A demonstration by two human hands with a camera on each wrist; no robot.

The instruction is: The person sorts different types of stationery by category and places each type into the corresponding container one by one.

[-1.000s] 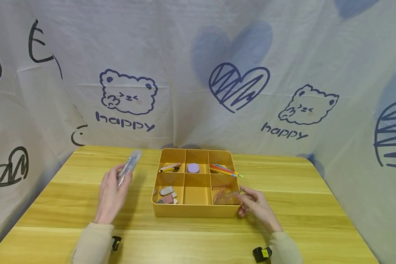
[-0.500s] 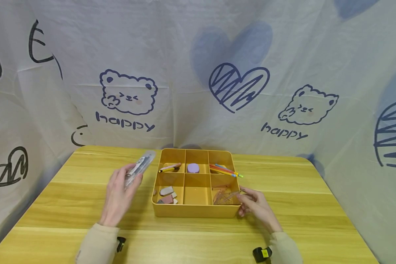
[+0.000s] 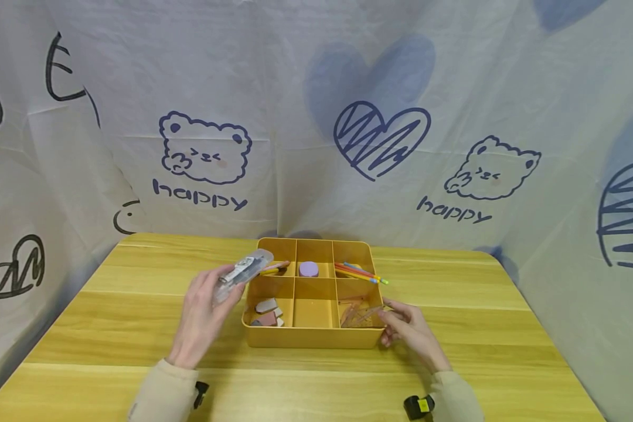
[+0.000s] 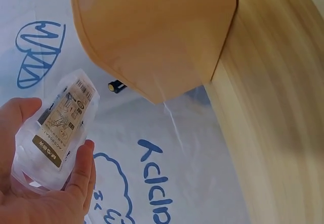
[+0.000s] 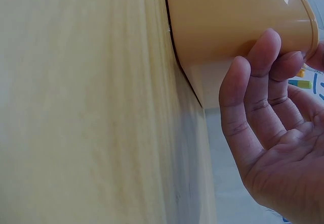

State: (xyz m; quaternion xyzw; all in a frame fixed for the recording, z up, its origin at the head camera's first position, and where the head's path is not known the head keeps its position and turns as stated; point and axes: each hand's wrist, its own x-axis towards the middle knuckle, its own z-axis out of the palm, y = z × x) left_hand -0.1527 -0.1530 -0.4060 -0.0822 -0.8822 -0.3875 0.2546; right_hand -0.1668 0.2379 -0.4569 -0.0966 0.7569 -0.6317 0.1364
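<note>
A yellow divided storage box sits on the table. My left hand grips a clear plastic case tilted above the box's back left corner. In the left wrist view the case carries a printed label, and something dark shows inside. At the front right corner my right hand holds the rim; the right wrist view shows fingers against the outer wall. Erasers lie in the front left compartment, transparent rulers in the front right. The front middle compartment is bare.
Pens, partly hidden by the case, fill the back left compartment. A purple rounded object stands in the back middle one. Pencils poke over the right rim. Behind the wooden table hangs a printed cloth.
My left hand has carried the clear case rightward, from left of the box to over its back left corner, tilting it lower. My right hand and the box have stayed put.
</note>
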